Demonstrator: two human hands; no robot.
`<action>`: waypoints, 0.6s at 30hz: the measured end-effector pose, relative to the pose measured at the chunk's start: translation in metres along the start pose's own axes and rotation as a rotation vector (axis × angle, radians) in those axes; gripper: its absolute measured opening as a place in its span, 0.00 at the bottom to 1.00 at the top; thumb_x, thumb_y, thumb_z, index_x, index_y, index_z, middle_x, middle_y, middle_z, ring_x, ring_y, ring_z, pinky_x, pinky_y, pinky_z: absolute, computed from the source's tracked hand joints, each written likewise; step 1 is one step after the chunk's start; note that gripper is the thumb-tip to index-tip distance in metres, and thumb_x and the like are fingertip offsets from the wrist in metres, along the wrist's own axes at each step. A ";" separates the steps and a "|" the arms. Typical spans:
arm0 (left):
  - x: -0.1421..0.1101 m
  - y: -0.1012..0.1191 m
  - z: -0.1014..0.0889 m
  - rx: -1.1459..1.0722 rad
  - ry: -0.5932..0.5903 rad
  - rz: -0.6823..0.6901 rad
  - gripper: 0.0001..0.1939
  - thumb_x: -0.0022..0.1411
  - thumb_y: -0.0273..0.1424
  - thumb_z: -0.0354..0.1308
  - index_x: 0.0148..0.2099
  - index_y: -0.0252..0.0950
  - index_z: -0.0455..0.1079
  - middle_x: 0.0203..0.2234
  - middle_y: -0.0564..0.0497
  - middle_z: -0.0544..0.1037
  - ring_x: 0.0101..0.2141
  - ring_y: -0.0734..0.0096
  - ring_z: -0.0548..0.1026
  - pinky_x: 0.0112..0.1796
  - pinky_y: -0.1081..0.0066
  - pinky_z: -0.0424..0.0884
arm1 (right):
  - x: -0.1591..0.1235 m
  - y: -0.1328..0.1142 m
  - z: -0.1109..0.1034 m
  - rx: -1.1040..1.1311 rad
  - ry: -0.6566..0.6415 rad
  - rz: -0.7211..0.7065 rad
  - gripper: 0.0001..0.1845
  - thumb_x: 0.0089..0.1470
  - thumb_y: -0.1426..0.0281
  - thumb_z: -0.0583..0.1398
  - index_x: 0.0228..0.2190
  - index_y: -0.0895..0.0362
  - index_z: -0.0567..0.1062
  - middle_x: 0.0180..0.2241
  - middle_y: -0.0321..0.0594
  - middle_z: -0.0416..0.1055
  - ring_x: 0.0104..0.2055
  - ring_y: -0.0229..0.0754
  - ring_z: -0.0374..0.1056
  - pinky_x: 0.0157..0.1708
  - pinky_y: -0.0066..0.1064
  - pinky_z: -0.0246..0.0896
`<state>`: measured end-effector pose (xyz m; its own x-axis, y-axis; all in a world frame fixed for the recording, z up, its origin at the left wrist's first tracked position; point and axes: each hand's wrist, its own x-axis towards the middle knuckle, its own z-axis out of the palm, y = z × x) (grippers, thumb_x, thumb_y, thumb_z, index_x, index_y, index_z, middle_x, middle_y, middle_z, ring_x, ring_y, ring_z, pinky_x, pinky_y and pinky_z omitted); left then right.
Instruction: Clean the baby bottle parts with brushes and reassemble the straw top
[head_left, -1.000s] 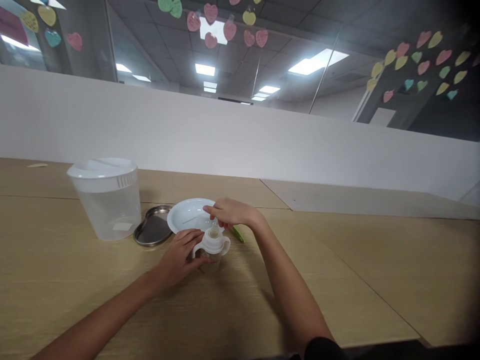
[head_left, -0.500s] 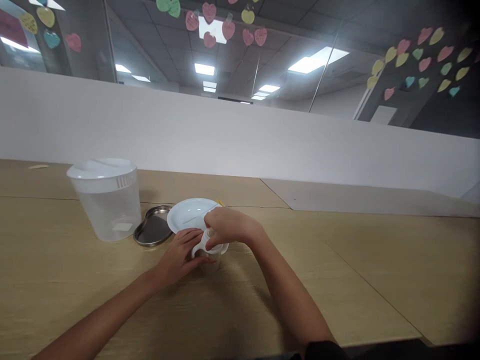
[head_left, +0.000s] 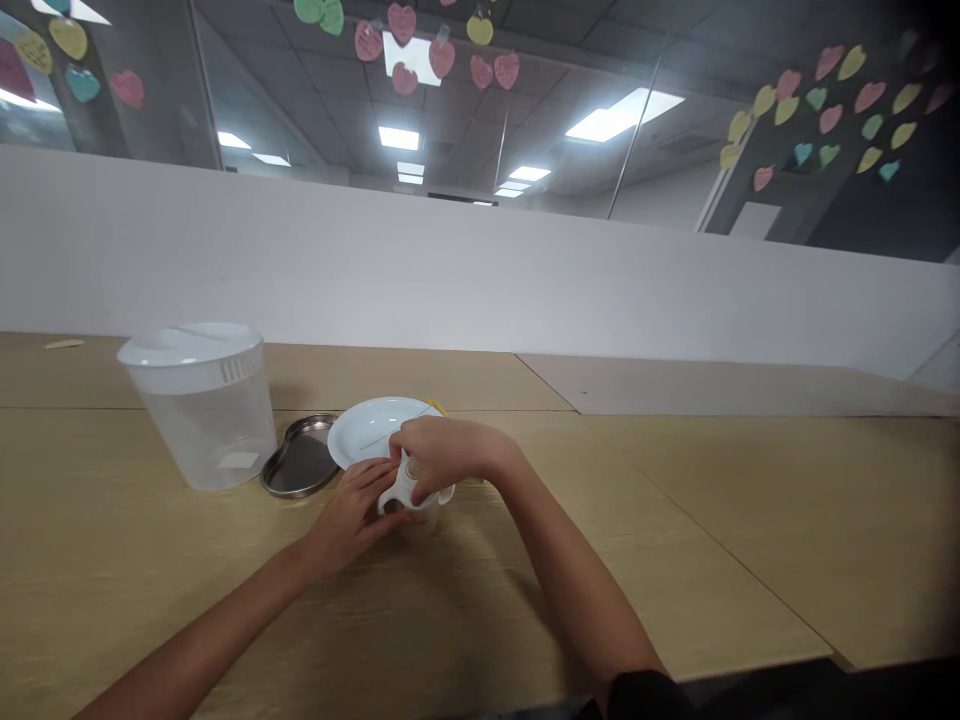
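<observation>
Head view: a two-handled bottle (head_left: 425,518) stands on the table (head_left: 675,560), just in front of a white dish (head_left: 349,430), its white top partly covered by fingers. The left hand (head_left: 356,515) holds the bottle from the side, thumb across the near face and fingers beyond the handle. The right hand (head_left: 446,455) is curled narrowly over the white top, thumb on the near side; how tightly it presses cannot be told. A second ago this hand hovered above the teat with a finger extended; it has since come down and closed around the top, while the left hand has kept its place. Both hands thus now bear on the bottle, one bracing the body, the other at the top, which appears to be where the work is centred. To the left lie a metal kidney tray (head_left: 304,458) and a lidded translucent bucket (head_left: 206,430).
</observation>
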<state>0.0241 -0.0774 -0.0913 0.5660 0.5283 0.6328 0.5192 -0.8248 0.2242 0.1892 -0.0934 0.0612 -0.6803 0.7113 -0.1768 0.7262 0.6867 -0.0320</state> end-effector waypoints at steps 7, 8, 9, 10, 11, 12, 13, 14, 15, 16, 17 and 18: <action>0.000 0.000 0.001 -0.021 0.019 -0.005 0.22 0.59 0.41 0.55 0.53 0.39 0.65 0.49 0.44 0.72 0.50 0.57 0.67 0.49 0.57 0.65 | -0.010 -0.001 -0.009 -0.005 0.200 0.140 0.13 0.54 0.65 0.56 0.37 0.60 0.73 0.30 0.41 0.72 0.29 0.38 0.63 0.23 0.27 0.47; 0.000 0.001 0.001 -0.025 0.008 -0.011 0.22 0.59 0.41 0.55 0.54 0.38 0.65 0.49 0.45 0.72 0.51 0.57 0.67 0.49 0.57 0.64 | -0.011 -0.002 -0.010 -0.027 0.217 0.133 0.10 0.54 0.68 0.56 0.36 0.60 0.73 0.29 0.40 0.71 0.28 0.38 0.63 0.23 0.27 0.46; 0.000 0.001 0.000 -0.029 0.000 -0.017 0.22 0.59 0.41 0.55 0.54 0.38 0.64 0.50 0.45 0.71 0.51 0.57 0.66 0.50 0.58 0.64 | -0.011 -0.002 -0.010 -0.043 0.225 0.121 0.08 0.53 0.71 0.56 0.35 0.59 0.73 0.28 0.40 0.71 0.28 0.37 0.62 0.23 0.27 0.45; 0.000 0.002 -0.001 -0.032 -0.007 -0.021 0.22 0.59 0.41 0.54 0.54 0.38 0.64 0.50 0.45 0.71 0.51 0.57 0.66 0.50 0.57 0.64 | -0.012 -0.001 -0.010 -0.051 0.227 0.107 0.08 0.53 0.73 0.56 0.35 0.59 0.73 0.27 0.39 0.71 0.28 0.37 0.61 0.23 0.27 0.44; 0.001 0.002 -0.001 -0.035 -0.012 -0.024 0.22 0.60 0.41 0.54 0.54 0.38 0.64 0.50 0.44 0.71 0.51 0.57 0.66 0.50 0.57 0.63 | -0.012 -0.001 -0.009 -0.052 0.226 0.090 0.09 0.51 0.76 0.55 0.36 0.59 0.73 0.27 0.39 0.70 0.28 0.37 0.60 0.23 0.26 0.44; 0.001 0.002 -0.001 -0.037 -0.017 -0.026 0.22 0.60 0.41 0.54 0.54 0.38 0.64 0.50 0.44 0.71 0.51 0.57 0.66 0.50 0.57 0.63 | -0.012 0.000 -0.009 -0.044 0.225 0.068 0.11 0.50 0.78 0.55 0.37 0.59 0.73 0.28 0.38 0.70 0.28 0.36 0.60 0.24 0.26 0.44; 0.000 0.002 -0.001 -0.039 -0.020 -0.028 0.22 0.60 0.42 0.53 0.54 0.38 0.64 0.50 0.44 0.71 0.51 0.57 0.66 0.50 0.57 0.63 | -0.011 0.001 -0.008 -0.027 0.220 0.043 0.13 0.49 0.80 0.55 0.38 0.59 0.72 0.28 0.38 0.69 0.28 0.36 0.59 0.24 0.26 0.44; 0.000 0.002 -0.001 -0.041 -0.022 -0.029 0.22 0.60 0.42 0.53 0.54 0.39 0.64 0.50 0.44 0.71 0.51 0.57 0.66 0.50 0.56 0.63 | -0.011 0.003 -0.008 -0.003 0.212 0.012 0.15 0.48 0.81 0.54 0.38 0.59 0.72 0.29 0.38 0.69 0.27 0.35 0.59 0.24 0.25 0.44; 0.000 0.001 -0.001 -0.042 -0.023 -0.029 0.22 0.60 0.42 0.53 0.54 0.39 0.64 0.50 0.44 0.71 0.51 0.57 0.66 0.50 0.56 0.63 | -0.011 0.004 -0.008 0.024 0.206 -0.017 0.16 0.47 0.82 0.54 0.39 0.59 0.71 0.29 0.38 0.69 0.27 0.35 0.58 0.24 0.25 0.45; 0.000 0.001 0.000 -0.041 -0.024 -0.028 0.22 0.60 0.42 0.54 0.54 0.39 0.64 0.50 0.44 0.71 0.51 0.57 0.66 0.51 0.56 0.62 | -0.011 0.005 -0.008 0.048 0.203 -0.043 0.17 0.47 0.83 0.54 0.39 0.59 0.71 0.30 0.37 0.68 0.27 0.34 0.58 0.25 0.24 0.46; 0.000 0.001 0.000 -0.038 -0.024 -0.026 0.23 0.59 0.42 0.54 0.54 0.39 0.64 0.50 0.44 0.71 0.51 0.57 0.66 0.51 0.56 0.62 | -0.011 0.006 -0.008 0.066 0.204 -0.059 0.17 0.47 0.83 0.54 0.39 0.59 0.71 0.30 0.37 0.68 0.27 0.34 0.58 0.25 0.24 0.46; 0.000 0.000 0.000 -0.034 -0.020 -0.022 0.23 0.59 0.42 0.54 0.54 0.39 0.64 0.50 0.44 0.71 0.51 0.56 0.66 0.50 0.56 0.62 | -0.011 0.006 -0.008 0.076 0.208 -0.069 0.17 0.47 0.83 0.55 0.39 0.59 0.71 0.30 0.37 0.68 0.28 0.34 0.58 0.25 0.24 0.46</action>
<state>0.0241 -0.0778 -0.0913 0.5673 0.5501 0.6128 0.5098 -0.8190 0.2633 0.2003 -0.0958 0.0708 -0.7284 0.6843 0.0352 0.6775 0.7269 -0.1127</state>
